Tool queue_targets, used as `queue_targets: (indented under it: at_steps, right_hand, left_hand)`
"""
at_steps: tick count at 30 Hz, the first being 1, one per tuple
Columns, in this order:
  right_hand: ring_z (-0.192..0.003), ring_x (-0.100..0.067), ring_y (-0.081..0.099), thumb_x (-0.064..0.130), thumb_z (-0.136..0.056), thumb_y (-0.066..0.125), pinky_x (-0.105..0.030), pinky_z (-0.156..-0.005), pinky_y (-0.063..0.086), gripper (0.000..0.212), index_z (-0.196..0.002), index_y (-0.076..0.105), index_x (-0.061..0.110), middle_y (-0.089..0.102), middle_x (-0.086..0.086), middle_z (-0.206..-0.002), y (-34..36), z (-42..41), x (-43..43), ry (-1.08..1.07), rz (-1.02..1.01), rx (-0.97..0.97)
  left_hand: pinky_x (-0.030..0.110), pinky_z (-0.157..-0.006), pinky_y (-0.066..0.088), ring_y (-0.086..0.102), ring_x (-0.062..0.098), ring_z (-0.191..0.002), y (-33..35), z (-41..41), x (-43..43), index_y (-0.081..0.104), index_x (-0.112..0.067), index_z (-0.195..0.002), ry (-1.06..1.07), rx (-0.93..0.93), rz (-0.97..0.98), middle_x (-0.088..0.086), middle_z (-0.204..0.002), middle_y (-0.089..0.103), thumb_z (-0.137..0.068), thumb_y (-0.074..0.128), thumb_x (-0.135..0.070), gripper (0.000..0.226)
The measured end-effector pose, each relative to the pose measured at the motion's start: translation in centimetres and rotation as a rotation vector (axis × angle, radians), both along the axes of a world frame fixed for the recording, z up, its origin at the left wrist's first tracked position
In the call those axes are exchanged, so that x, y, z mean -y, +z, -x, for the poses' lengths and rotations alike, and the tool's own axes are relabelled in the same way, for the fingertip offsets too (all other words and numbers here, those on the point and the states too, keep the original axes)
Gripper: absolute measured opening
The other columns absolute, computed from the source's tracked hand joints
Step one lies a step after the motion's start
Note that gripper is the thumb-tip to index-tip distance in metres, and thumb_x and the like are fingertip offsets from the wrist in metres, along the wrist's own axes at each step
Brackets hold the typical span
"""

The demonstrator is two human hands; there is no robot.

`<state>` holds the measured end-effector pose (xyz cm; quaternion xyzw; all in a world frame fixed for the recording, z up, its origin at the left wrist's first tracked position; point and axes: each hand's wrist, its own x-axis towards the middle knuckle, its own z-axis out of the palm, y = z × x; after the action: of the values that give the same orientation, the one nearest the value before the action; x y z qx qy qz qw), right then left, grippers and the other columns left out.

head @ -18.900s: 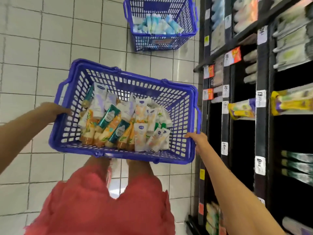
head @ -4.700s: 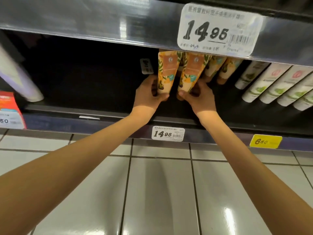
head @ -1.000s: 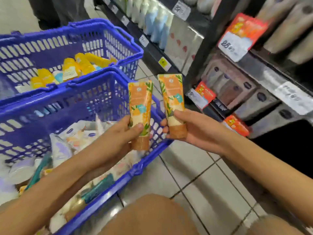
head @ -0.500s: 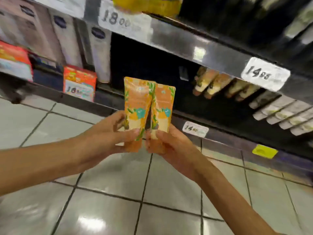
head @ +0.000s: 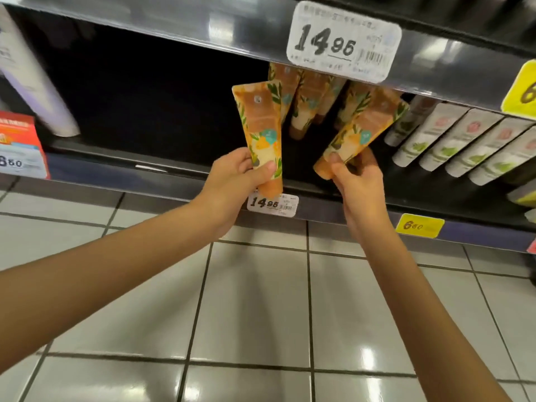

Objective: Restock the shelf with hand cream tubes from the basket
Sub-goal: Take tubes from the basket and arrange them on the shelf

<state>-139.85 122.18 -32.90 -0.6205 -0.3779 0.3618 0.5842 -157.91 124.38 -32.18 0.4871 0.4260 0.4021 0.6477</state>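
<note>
My left hand (head: 232, 181) grips an orange floral hand cream tube (head: 259, 123) near its cap, held upright in front of the low black shelf (head: 162, 172). My right hand (head: 358, 181) pinches a second orange tube (head: 367, 129), tilted to the right, at the shelf opening. Behind them several matching orange tubes (head: 304, 105) stand in the shelf under a 14.95 price tag (head: 343, 42). The basket is out of view.
White and green tubes (head: 464, 140) fill the shelf to the right. A red box (head: 18, 143) and a pale bottle (head: 34, 91) stand at the left. The dark shelf space left of the orange tubes holds nothing. Tiled floor (head: 255, 300) lies below.
Both hands have carried the two tubes closer to the shelf opening and spread them apart. The right tube now tilts right. The view has moved nearer the shelf.
</note>
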Motion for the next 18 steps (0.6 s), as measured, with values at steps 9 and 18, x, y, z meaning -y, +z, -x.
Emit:
queue_targets:
  at_steps: [9,18]
  right_hand:
    - [-0.111,-0.021,0.057,0.020,-0.085,0.065,-0.017,-0.083,0.036,0.040,-0.122,0.055,0.008,0.062,-0.007,-0.120,-2.5,-3.2,-7.8,-0.127,0.069,0.466]
    - [-0.114,-0.020,0.054,0.013,-0.083,0.067,-0.008,-0.082,0.032,0.041,-0.120,0.053,0.003,0.059,-0.011,-0.121,-3.8,-3.4,-9.1,-0.160,0.007,0.544]
  left_hand:
    - [0.007,-0.065,0.050,0.062,0.000,-0.089,-1.5,-1.7,-1.2,0.052,-0.018,-0.113,0.144,-0.088,-0.045,-0.009,-0.101,0.064,-0.089,0.057,-0.011,0.026]
    - [0.015,-0.079,0.046,0.058,0.006,-0.102,-1.9,-2.5,-2.2,0.053,-0.019,-0.114,0.173,-0.127,-0.096,-0.009,-0.106,0.061,-0.088,0.058,-0.012,0.028]
